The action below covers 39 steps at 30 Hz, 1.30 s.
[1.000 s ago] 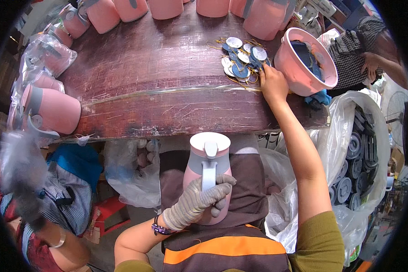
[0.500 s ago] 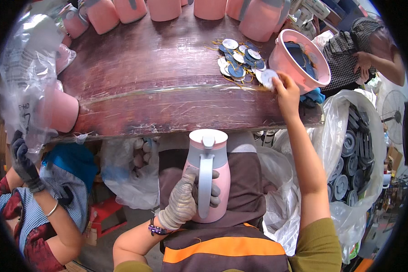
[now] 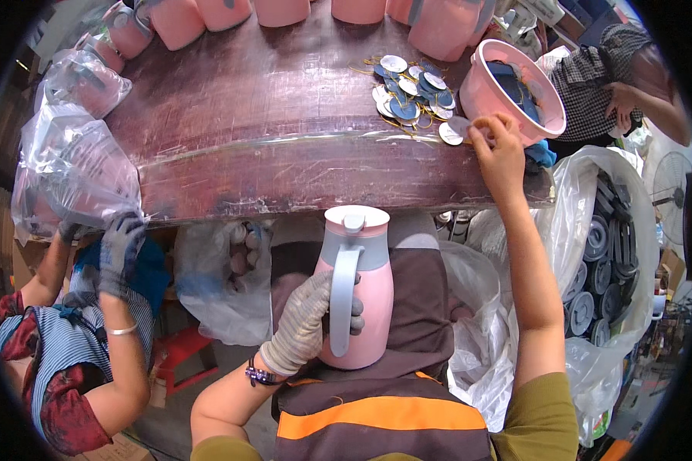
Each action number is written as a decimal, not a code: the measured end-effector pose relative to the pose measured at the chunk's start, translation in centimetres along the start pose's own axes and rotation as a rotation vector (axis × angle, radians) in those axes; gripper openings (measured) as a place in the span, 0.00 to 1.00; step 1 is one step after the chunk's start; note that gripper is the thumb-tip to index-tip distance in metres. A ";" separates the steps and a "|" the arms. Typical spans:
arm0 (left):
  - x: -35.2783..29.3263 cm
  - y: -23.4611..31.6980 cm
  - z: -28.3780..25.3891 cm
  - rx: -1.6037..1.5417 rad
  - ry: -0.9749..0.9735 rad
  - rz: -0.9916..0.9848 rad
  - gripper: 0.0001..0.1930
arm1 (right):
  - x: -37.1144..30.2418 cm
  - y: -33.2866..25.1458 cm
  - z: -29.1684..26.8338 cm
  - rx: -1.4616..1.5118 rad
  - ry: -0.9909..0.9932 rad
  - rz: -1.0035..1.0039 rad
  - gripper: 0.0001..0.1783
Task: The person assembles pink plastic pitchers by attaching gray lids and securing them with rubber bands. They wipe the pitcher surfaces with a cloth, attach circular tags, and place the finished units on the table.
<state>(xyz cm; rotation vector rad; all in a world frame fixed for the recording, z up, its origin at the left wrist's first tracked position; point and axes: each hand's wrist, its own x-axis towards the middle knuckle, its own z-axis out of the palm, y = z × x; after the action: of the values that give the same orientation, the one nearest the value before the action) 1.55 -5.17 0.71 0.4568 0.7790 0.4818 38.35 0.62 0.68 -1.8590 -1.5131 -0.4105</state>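
A pink thermos jug (image 3: 373, 307) with a grey handle and white lid stands upright on my lap. My left hand (image 3: 306, 316), in a light grey knit glove, is closed around its handle. Over the table's right part, my bare right hand (image 3: 501, 147) pinches a thin round tag (image 3: 460, 124), slightly blurred. Just below that tag lies a white round tag (image 3: 450, 134) on the wood. A heap of round white and dark blue tags (image 3: 404, 109) with yellow strings spreads to the left of my right hand.
Pink jugs (image 3: 282, 11) line the far side of the wooden table (image 3: 261, 180). A pink tub (image 3: 480, 96) holds more tags. At left, a co-worker's gloved hands (image 3: 120, 250) grip a plastic bag (image 3: 84, 165) around a jug. A bag of dark lids (image 3: 600, 246) stands at right.
My right hand has shifted slightly right, and a white tag now lies beside it on the table. The jug is slightly more upright. The co-worker has brought the bag down over a jug.
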 end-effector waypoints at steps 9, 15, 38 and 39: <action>0.2 -0.4 -0.6 0.009 -0.025 0.035 0.18 | 2.1 1.4 0.6 0.599 0.076 0.284 0.10; 0.2 -0.5 -0.6 0.004 -0.046 0.048 0.18 | 1.1 2.3 0.8 0.415 -0.154 0.304 0.10; 0.7 0.1 -2.2 0.052 -0.043 0.104 0.17 | -8.3 -10.5 -5.8 1.403 -0.823 0.940 0.12; 0.7 0.3 -2.0 0.083 -0.045 0.105 0.17 | -8.8 -10.7 -5.5 1.328 -0.855 0.838 0.12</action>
<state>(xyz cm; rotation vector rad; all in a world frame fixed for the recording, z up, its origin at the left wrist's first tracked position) 0.46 -4.11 -0.76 0.5862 0.7364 0.5366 26.88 -8.68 2.38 -1.2726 -0.7952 1.5488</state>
